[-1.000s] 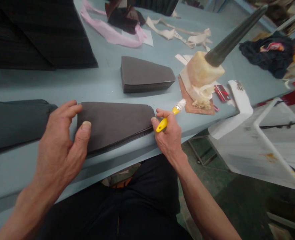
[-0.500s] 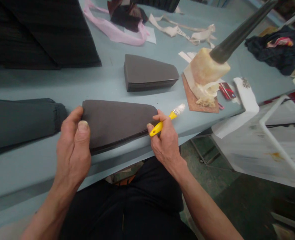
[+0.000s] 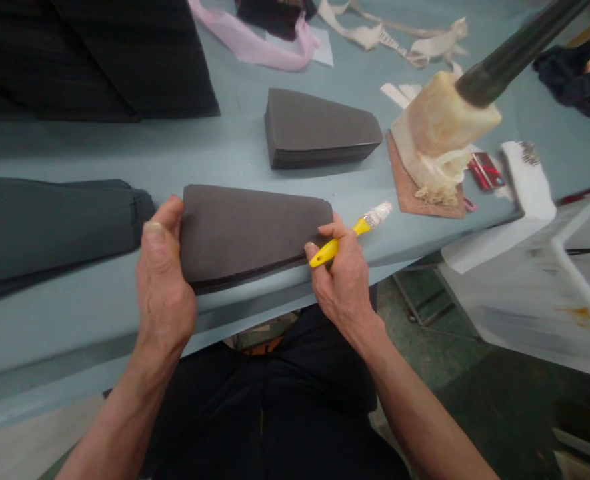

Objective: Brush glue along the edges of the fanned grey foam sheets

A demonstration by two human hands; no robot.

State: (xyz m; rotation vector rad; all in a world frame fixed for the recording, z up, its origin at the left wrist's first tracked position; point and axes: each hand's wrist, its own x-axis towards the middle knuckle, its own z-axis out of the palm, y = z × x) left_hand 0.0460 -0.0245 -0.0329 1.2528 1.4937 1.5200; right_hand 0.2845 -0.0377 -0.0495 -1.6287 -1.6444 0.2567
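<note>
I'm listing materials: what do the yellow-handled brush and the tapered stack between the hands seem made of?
Brush: likely plastic handle, smooth and evenly yellow; apparently metal ferrule, silvery; bristles unclear. Tapered stack: matt dark sheets, layered at the edge; possibly fabric or card.

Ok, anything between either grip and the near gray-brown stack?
Nothing visible: the left grip is right at the near gray-brown stack's wide end; the right grip, also holding the yellow brush, is at its narrow end.

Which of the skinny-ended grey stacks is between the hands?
The nearer stack: the left hand is at its wide end and the right hand, holding a yellow brush, at its narrow end. The farther stack has no hand on it.
</note>
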